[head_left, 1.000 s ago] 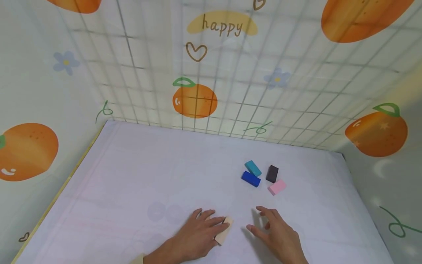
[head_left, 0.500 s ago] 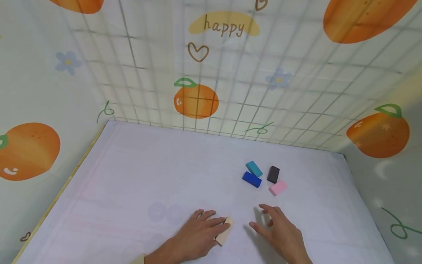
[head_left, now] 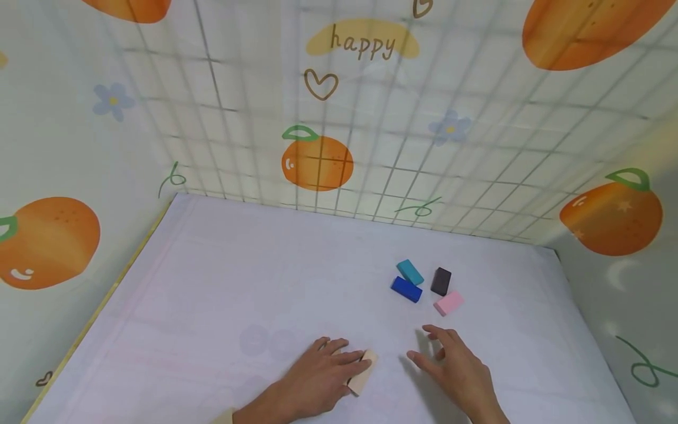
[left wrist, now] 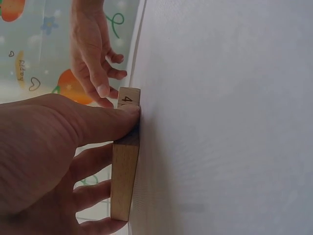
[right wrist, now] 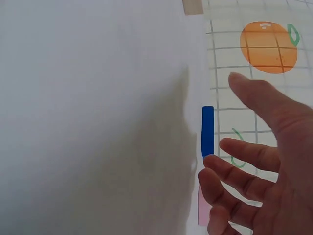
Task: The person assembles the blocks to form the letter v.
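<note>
In the head view my left hand [head_left: 320, 377] lies over a pale wooden block [head_left: 363, 373] at the front of the white tabletop. The left wrist view shows the thumb pressed against the wood and the fingers along its other side. What looks like two pieces are there: a nearer wooden block [left wrist: 123, 183] and one marked "4" [left wrist: 128, 96]; the thumb and hand partly hide them. To the right, my right hand [head_left: 459, 371] hovers with loosely bent fingers, holding nothing. Beyond it lie a pink block [head_left: 449, 303], a black block [head_left: 441, 281], a blue block [head_left: 406, 290] and a teal block [head_left: 410, 272].
A white sheet covers the tabletop [head_left: 254, 265]. Curtains printed with oranges stand along the back [head_left: 243, 147] and both sides, with a wire grid showing at the back. A yellow strip [head_left: 113, 285] runs along the left table edge.
My right hand has drifted slightly right and away from the body, fingers still loosely bent. The left hand keeps its hold on the wood. The whole head view has shifted a little.
</note>
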Available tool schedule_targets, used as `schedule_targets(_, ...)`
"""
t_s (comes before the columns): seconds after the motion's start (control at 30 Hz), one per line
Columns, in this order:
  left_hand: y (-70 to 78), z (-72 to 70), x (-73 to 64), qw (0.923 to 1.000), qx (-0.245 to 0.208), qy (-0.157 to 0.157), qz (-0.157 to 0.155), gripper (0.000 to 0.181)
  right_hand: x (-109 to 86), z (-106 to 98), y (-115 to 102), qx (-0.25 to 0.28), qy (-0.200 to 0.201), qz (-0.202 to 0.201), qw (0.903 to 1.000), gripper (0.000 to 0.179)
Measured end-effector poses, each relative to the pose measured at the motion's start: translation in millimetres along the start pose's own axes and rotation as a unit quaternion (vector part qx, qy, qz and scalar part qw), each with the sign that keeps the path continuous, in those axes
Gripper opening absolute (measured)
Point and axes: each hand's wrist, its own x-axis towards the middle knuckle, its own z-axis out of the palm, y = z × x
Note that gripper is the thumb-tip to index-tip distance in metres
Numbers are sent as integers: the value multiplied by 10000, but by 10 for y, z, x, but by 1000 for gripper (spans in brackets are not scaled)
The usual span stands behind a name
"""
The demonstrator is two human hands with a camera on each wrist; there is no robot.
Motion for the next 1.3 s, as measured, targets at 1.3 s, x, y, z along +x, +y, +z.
schedule_targets(1.3,-21,11,-19,9993,-102,313,174,55,294,-189,314,257,222,9,9994,82)
